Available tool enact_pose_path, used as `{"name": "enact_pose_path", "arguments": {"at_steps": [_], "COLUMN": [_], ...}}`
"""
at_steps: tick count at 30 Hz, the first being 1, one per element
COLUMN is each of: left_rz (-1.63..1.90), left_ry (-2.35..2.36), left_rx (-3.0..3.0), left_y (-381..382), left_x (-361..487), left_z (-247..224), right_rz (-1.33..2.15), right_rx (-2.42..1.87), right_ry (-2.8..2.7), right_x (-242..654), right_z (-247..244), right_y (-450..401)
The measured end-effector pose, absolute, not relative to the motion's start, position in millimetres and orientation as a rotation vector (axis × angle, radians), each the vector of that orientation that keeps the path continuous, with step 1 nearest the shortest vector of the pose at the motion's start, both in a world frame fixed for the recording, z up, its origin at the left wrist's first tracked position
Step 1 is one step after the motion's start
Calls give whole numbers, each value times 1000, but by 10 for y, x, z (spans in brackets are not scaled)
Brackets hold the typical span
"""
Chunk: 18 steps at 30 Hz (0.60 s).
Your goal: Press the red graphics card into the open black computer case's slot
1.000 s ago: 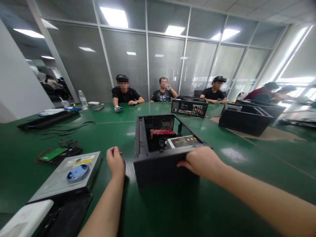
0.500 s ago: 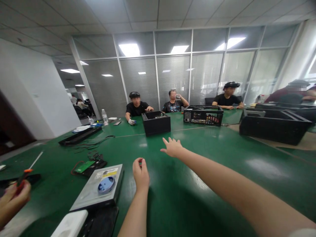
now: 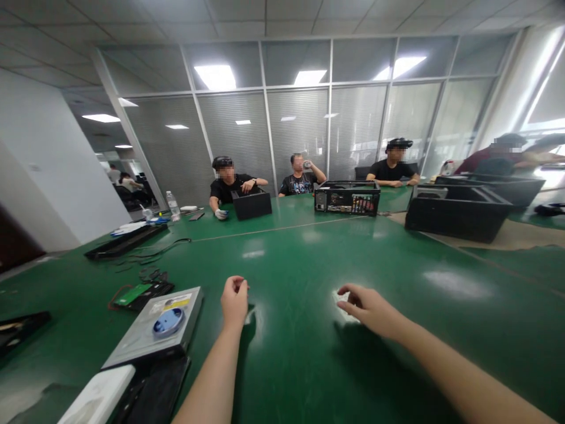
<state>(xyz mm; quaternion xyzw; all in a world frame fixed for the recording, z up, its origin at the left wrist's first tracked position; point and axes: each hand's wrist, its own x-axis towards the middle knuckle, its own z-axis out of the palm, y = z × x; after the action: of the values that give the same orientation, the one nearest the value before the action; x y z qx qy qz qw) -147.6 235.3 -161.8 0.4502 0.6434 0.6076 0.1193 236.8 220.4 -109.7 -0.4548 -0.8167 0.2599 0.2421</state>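
Observation:
My left hand (image 3: 235, 300) hovers over the green table, its fingers curled in with the thumb close to them. Whatever it may hold is hidden. To the right, my right hand (image 3: 373, 309) is low over the table with bent fingers, the thumb and forefinger apart and nothing seen between them. An optical disc drive (image 3: 145, 333) lies left of my left hand, with a round blue dish (image 3: 168, 323) on top. Across the table, a black computer case (image 3: 253, 205) stands tilted in front of a co-worker in a dark shirt.
An opened computer case (image 3: 346, 199) and another black case (image 3: 457, 215) stand farther right. Nearer on the left are a green circuit board (image 3: 132, 294), a white box (image 3: 99, 396) and a long black panel (image 3: 128, 241). A water bottle (image 3: 172, 206) stands at the far left. Several people sit opposite.
My right hand has drawn back from its outstretched reach, and its fingers have bent. The far black case has moved away and tipped by a co-worker. My view has swung right.

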Motion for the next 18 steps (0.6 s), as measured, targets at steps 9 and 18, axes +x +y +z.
{"name": "enact_pose_path", "arguments": {"at_steps": [9, 18], "left_rz": [1690, 1656], "left_ry": [1898, 1973], "left_rx": [1430, 1558], "left_y": [2349, 2284], "left_x": [-1407, -1239], "left_z": [-1654, -1517], "right_rz": [805, 772], "right_rx": [-1173, -1117], "right_ry": [-2189, -2317], "right_x": [2333, 2342], "right_z": [-1298, -1175], "right_y": [2497, 2388]}}
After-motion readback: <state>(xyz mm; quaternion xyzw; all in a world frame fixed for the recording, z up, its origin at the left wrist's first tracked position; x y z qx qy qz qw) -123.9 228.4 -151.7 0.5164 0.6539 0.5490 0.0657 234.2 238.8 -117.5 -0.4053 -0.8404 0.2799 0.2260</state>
